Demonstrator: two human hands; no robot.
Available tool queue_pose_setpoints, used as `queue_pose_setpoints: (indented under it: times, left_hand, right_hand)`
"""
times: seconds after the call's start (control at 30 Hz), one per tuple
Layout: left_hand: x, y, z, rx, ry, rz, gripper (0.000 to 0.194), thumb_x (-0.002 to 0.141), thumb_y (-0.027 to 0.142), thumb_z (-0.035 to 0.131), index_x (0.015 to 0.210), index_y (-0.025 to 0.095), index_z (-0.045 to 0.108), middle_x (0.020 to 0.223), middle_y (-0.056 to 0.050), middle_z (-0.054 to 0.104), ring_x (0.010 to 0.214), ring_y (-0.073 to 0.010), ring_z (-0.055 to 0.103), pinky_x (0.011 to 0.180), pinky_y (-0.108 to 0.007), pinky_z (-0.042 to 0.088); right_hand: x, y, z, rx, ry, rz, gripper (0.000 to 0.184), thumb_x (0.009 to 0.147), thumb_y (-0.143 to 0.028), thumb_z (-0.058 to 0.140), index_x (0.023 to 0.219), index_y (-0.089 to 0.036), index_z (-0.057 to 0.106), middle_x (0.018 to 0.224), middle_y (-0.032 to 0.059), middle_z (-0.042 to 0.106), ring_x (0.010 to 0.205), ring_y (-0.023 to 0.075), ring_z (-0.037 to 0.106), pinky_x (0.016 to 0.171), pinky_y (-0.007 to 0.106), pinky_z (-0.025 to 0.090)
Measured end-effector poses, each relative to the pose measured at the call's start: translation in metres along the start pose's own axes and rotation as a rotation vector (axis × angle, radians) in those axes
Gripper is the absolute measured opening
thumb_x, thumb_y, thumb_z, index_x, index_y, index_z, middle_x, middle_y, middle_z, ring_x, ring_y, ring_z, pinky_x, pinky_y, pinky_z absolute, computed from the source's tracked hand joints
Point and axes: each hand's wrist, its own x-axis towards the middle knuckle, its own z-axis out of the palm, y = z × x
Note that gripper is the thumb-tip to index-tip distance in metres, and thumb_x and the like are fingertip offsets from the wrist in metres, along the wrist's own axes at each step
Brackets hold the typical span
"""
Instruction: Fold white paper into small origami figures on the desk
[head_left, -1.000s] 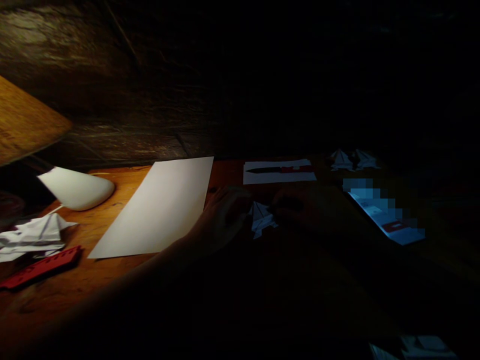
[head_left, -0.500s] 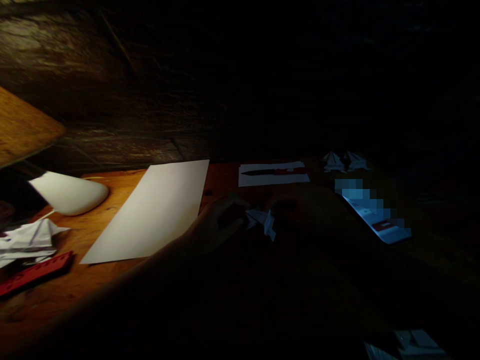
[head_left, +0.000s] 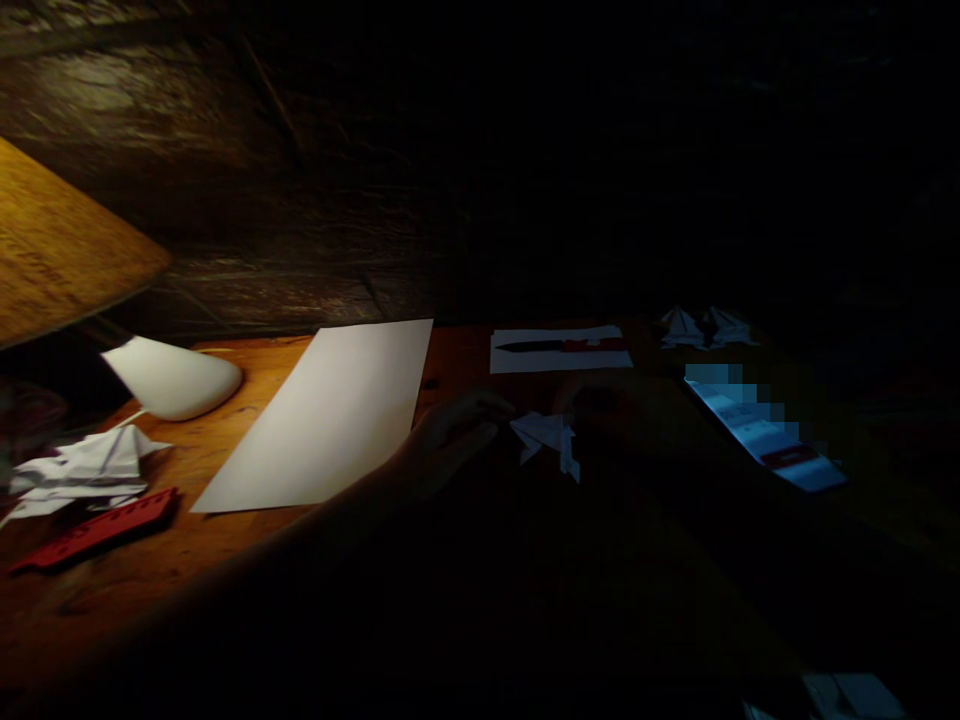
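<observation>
A small white origami figure [head_left: 546,432] is between my two hands, its point toward the left. My left hand [head_left: 456,430] is just left of it, fingers curved and thumb apart, with a narrow gap to the paper. My right hand [head_left: 611,400] is at the figure's right end, fingers bent and seemingly gripping its edge, though deep shadow hides most of them. Behind the hands, a knife [head_left: 562,346] with a dark blade and red handle lies on white paper slips [head_left: 517,364].
A large white sheet [head_left: 322,420] lies left of my hands. Farther left are a lamp [head_left: 176,378], another folded paper [head_left: 90,470] and a red slotted piece [head_left: 101,530]. A lit phone [head_left: 757,425] and two origami figures [head_left: 705,328] are on the right. Pale paper [head_left: 851,695] lies lower right.
The origami figure has turned from pointing away to pointing left. My left hand has opened and come away from it. The whole view has shifted slightly.
</observation>
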Motion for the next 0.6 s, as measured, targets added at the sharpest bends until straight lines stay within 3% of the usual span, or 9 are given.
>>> queue_pose_setpoints:
  times: [0.1, 0.2, 0.4, 0.6]
  left_hand:
    - [0.001, -0.002, 0.003, -0.062, -0.007, -0.031, 0.026, 0.095, 0.029, 0.065, 0.120, 0.020, 0.063, 0.115, -0.009, 0.076, 0.103, -0.0197, 0.074, 0.086, -0.032, 0.062]
    - [0.000, -0.005, 0.006, -0.066, -0.015, -0.083, 0.033, 0.089, 0.025, 0.072, 0.121, 0.020, 0.063, 0.109, -0.006, 0.076, 0.096, -0.0187, 0.074, 0.082, -0.031, 0.061]
    - [-0.001, -0.004, 0.005, -0.137, -0.025, -0.170, 0.031, 0.087, 0.025, 0.073, 0.116, 0.018, 0.065, 0.106, -0.004, 0.076, 0.097, -0.0184, 0.072, 0.084, -0.031, 0.057]
    - [0.002, 0.001, 0.004, -0.182, -0.053, -0.213, 0.026, 0.086, 0.025, 0.069, 0.111, 0.017, 0.066, 0.100, -0.004, 0.074, 0.090, -0.0165, 0.070, 0.079, -0.029, 0.055]
  right_hand:
    - [-0.001, -0.001, 0.003, -0.074, -0.032, -0.030, 0.001, 0.088, -0.020, 0.068, 0.088, -0.021, 0.069, 0.092, 0.0022, 0.073, 0.083, 0.0149, 0.068, 0.074, 0.029, 0.055]
    - [-0.002, 0.000, 0.005, -0.109, -0.048, -0.077, 0.016, 0.087, -0.010, 0.066, 0.096, -0.023, 0.070, 0.102, 0.0019, 0.073, 0.096, 0.0158, 0.070, 0.085, 0.030, 0.056]
    - [-0.002, 0.008, 0.007, -0.044, -0.072, -0.065, 0.020, 0.087, -0.017, 0.073, 0.105, -0.023, 0.068, 0.107, 0.0042, 0.074, 0.100, 0.0191, 0.071, 0.092, 0.036, 0.057]
    - [-0.005, 0.000, 0.013, -0.103, -0.055, -0.007, 0.011, 0.089, -0.025, 0.075, 0.096, -0.021, 0.067, 0.097, 0.0022, 0.072, 0.091, 0.0172, 0.069, 0.084, 0.033, 0.056]
